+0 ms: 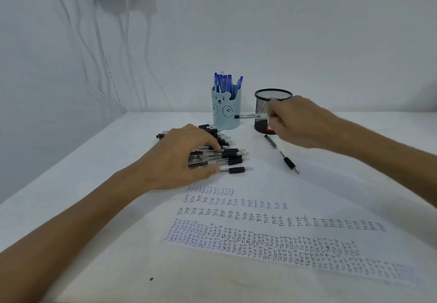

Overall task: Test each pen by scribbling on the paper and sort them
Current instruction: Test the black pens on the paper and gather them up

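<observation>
Our big white desk [71, 184] holds everything, and the paper [236, 231] lies on it in front of us, with rows of small "test" words on it. Our left hand [179, 158] lies flat on the pile of black pens [227, 156], just past the paper. Its fingers are spread and loose, so it presses on the pens and does not grab any. Our right hand [300, 120] is up in front of the black mesh cup [262, 106]. Its fingers are curled and they pinch one end of a clear pen [250, 115], which sticks out sideways toward the bear cup [225, 111]. That cup is full of blue pens [224, 82]. We cannot see if anything is in the mesh cup. One more black pen [281, 154] lies alone on the desk, between the pile and our right arm. We think the pens are light and stiff, with smooth bodies that can roll or slip. The soft black part near the tip looks like the best place to hold one for writing.
</observation>
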